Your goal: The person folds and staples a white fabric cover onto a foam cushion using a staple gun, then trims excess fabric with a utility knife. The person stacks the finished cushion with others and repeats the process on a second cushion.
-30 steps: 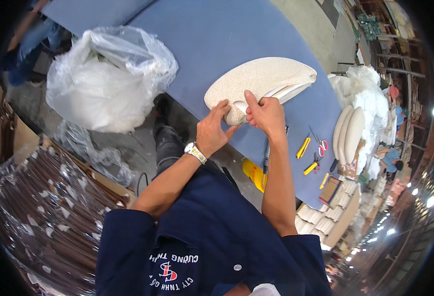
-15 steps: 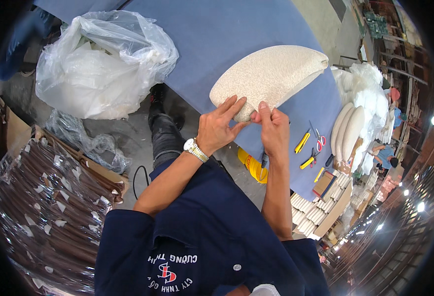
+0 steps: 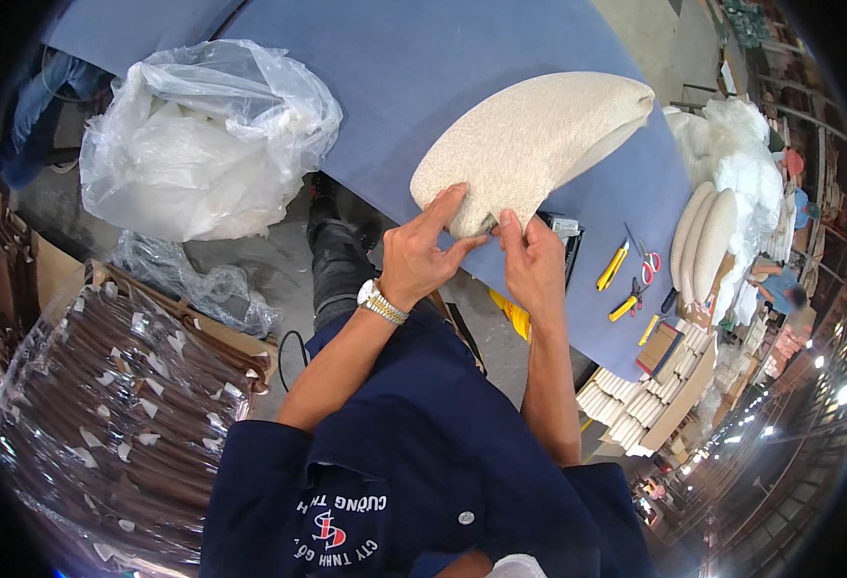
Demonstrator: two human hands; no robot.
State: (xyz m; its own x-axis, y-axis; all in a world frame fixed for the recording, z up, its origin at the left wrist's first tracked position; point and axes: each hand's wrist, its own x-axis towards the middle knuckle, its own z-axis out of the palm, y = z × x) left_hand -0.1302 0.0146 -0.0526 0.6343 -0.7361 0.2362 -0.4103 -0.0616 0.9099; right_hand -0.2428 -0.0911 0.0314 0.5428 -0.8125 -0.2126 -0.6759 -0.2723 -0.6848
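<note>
A curved cushion-like piece (image 3: 529,135) in cream textured fabric rests on the blue-grey table, its near corner reaching the table's edge. My left hand (image 3: 421,246), with a watch on its wrist, grips that near corner, fingers on top and thumb at the edge. Close beside it my right hand (image 3: 531,258) pinches the fabric edge between thumb and fingers. A small dark gap shows in the cover between my two hands. The undersides of the fingers are hidden.
Right of my hands lie a yellow cutter (image 3: 613,267), red-handled scissors (image 3: 649,265) and yellow-handled pliers (image 3: 624,307). Several similar cushions (image 3: 707,241) stand at the right edge. A clear plastic bag (image 3: 211,144) bulges at the left, above wrapped brown parts (image 3: 125,424).
My right hand has shifted slightly down along the fabric edge, and the dark gap now shows between the hands. The whole view has swung a little; a dark box has come into sight.
</note>
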